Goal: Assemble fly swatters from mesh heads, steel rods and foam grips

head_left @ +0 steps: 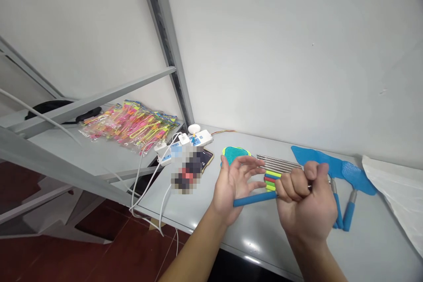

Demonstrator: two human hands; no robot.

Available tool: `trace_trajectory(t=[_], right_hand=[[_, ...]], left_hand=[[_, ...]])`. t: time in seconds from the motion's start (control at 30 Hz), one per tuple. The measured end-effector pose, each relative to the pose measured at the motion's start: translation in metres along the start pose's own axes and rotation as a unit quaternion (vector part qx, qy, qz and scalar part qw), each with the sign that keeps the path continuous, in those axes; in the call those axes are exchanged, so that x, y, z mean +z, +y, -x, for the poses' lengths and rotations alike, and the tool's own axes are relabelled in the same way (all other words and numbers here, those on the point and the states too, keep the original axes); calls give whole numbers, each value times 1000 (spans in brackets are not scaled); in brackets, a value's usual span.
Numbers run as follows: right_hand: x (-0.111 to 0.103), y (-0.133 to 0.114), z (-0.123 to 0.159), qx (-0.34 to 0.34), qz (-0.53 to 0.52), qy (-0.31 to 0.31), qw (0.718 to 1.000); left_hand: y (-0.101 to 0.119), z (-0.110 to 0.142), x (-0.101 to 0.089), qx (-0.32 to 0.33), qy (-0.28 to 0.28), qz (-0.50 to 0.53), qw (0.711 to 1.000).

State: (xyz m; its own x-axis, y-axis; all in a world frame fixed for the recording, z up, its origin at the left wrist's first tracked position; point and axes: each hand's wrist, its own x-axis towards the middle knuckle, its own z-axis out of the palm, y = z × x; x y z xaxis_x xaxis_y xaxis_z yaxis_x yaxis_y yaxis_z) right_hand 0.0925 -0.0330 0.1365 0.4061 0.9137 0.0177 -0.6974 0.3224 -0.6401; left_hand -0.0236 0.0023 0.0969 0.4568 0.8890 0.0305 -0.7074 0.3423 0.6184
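Observation:
My right hand [306,202] is closed in a fist around a metal rod with a blue foam handle [254,199]. The handle sticks out to the left, and most of the metal part is hidden in the fist. My left hand [236,183] is open with its fingers spread. The handle's end lies in front of the left palm's heel; I cannot tell whether they touch. Behind the hands are teal and yellow mesh swatter heads [236,155], and a row of metal rods [279,164] with coloured handles [270,180]. Blue fly swatters [348,218] lie to the right.
A grey shelf table [257,246] stands against a white wall. At its left are a power strip [170,153] with white cables and a phone [207,158]. Colourful plastic packets [132,125] lie on the shelf beyond the metal post [172,53]. White sheeting [393,194] covers the right end.

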Motion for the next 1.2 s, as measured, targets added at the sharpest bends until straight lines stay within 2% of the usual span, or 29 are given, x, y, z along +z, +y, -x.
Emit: trace_trajectory(t=[0.13,0.27,0.5,0.6,0.7,0.8,0.93,1.07,1.2], right_hand=[[6,-2,9,7,-5,-17,1000],[9,-4,14,1,-11,-37,999],[9,-4,20,5,-17,-37,999],[8,-2,25,4,-25,-44,999],[7,3,28,14,-19,-80,997],[4,9,26,45,-11,-103,994],[1,28,20,94,-1,-98,991],[0,57,13,160,55,-110,980],[2,77,6,208,141,-123,960]], left_hand=[[5,7,9,8,37,-9,999],[9,14,14,6,25,-22,999],[5,22,20,12,-10,11,1000],[2,24,18,12,-4,10,1000],[-2,26,15,3,14,16,1000],[-8,31,8,2,30,20,999],[-18,41,-10,-19,41,-11,999],[-29,54,-35,-70,60,-110,990],[-24,62,-56,-112,57,-205,971]])
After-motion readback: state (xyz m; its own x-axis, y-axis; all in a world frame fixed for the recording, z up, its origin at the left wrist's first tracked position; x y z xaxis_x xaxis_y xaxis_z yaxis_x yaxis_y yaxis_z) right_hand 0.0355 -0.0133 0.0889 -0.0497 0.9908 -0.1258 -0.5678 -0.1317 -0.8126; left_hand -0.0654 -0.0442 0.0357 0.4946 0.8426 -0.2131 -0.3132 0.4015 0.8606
